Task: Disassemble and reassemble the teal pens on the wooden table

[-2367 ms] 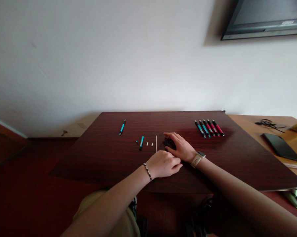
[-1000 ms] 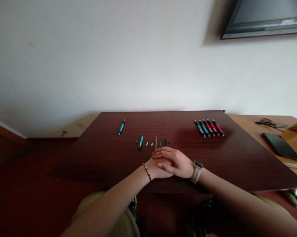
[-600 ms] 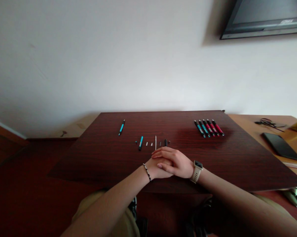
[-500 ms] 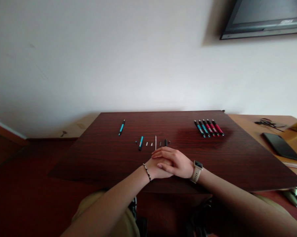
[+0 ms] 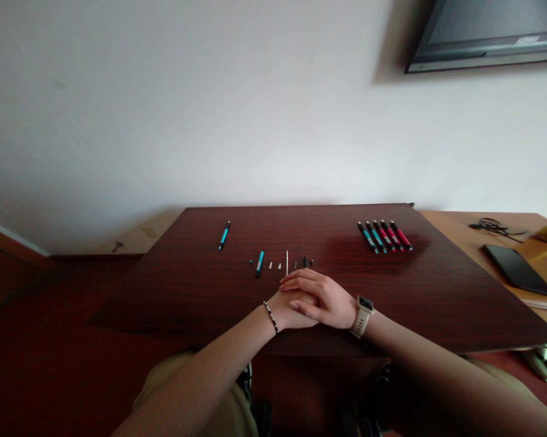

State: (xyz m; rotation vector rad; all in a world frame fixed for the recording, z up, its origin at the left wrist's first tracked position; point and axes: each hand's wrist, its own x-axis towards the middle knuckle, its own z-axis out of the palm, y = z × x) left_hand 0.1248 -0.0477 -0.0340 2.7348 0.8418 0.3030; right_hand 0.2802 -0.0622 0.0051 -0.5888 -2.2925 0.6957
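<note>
My right hand (image 5: 332, 297) lies over my left hand (image 5: 284, 308) near the table's front edge, its fingers stretched flat across the back of it. The left fingers are hidden underneath. Just beyond the hands is a row of pen parts: a small teal piece (image 5: 250, 262), a teal barrel (image 5: 259, 264), two small white pieces (image 5: 270, 265), a white refill (image 5: 287, 261), a thin dark piece that looks like a spring (image 5: 295, 265), a black grip section (image 5: 305, 262) and a tiny tip (image 5: 312, 262). My hands partly cover the near ends of the refill and the grip.
One teal pen (image 5: 224, 235) lies at the back left of the dark wooden table (image 5: 187, 291). Several teal and red pens (image 5: 384, 236) line up at the back right. A lighter side table (image 5: 455, 227) holds a black phone-like slab (image 5: 518, 269) and a cable (image 5: 494, 227).
</note>
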